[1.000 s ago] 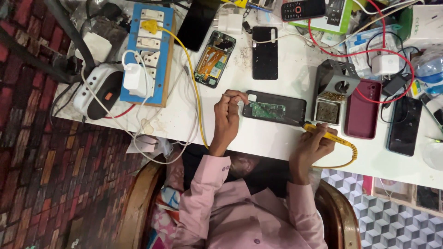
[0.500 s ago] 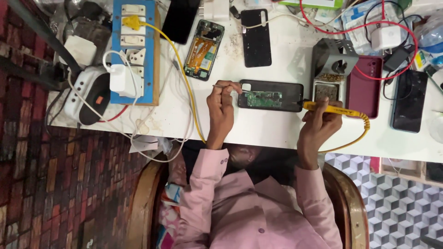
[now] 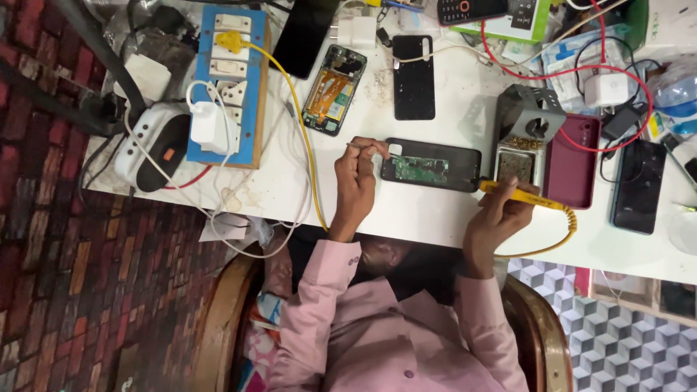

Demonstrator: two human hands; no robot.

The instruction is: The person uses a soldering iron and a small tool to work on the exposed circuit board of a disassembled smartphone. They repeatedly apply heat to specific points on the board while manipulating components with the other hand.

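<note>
An opened black phone [image 3: 435,156] with its green circuit board bare lies on the white table [image 3: 406,210] in front of me. My left hand [image 3: 356,178] grips thin metal tweezers [image 3: 372,146], whose tips rest at the phone's left end. My right hand [image 3: 501,210] holds a yellow soldering iron [image 3: 519,192] with a coiled yellow cord; its tip touches the phone's right end. Both sleeves are pink.
A grey soldering stand [image 3: 534,116] and a maroon phone case [image 3: 572,160] stand right of the phone. Other phones [image 3: 414,76], a blue socket board [image 3: 221,87] with chargers, a yellow cable [image 3: 301,131] and red wires crowd the back. The brick floor [image 3: 87,290] lies left.
The view has drifted, so the table sits differently in frame. My right hand has brought the iron's tip up to the phone's right end. My left hand stays at the phone's left end.
</note>
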